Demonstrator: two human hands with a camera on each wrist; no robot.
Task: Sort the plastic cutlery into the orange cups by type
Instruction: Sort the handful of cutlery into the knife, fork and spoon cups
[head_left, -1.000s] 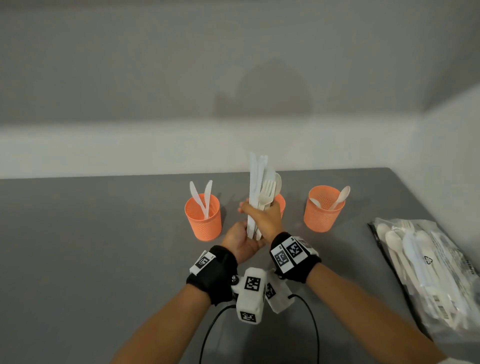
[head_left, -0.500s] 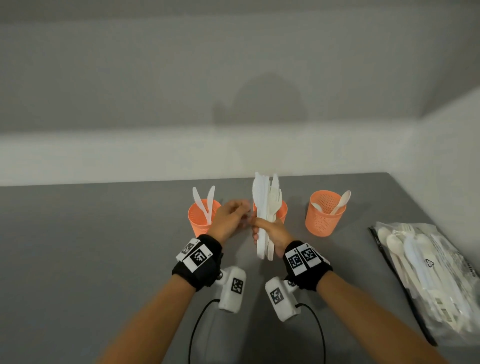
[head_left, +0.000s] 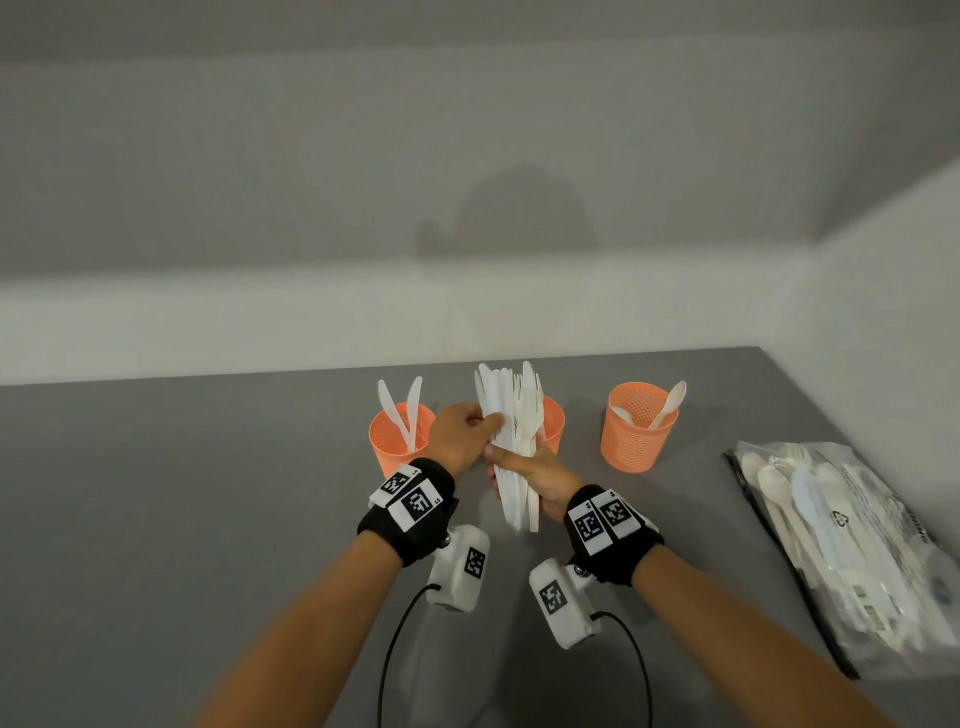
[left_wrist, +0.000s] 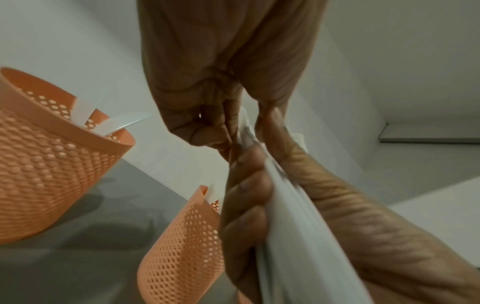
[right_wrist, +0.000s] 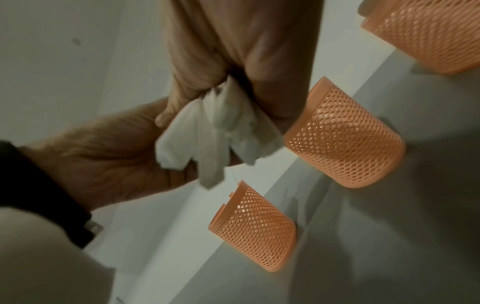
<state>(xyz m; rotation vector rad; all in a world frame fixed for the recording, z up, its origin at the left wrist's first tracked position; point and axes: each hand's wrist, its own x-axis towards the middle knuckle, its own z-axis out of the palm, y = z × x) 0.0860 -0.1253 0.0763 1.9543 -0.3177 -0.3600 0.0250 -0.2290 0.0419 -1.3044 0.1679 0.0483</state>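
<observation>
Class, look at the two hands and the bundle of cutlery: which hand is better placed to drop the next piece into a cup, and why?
Probably the left hand. It pinches the bundle at its left edge, right beside the knife cup. The right hand grips the whole bundle, so it is occupied.

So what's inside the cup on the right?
Two white spoons lean inside the right cup. Its bottom can't be seen, so anything lying lower is hidden.
</observation>
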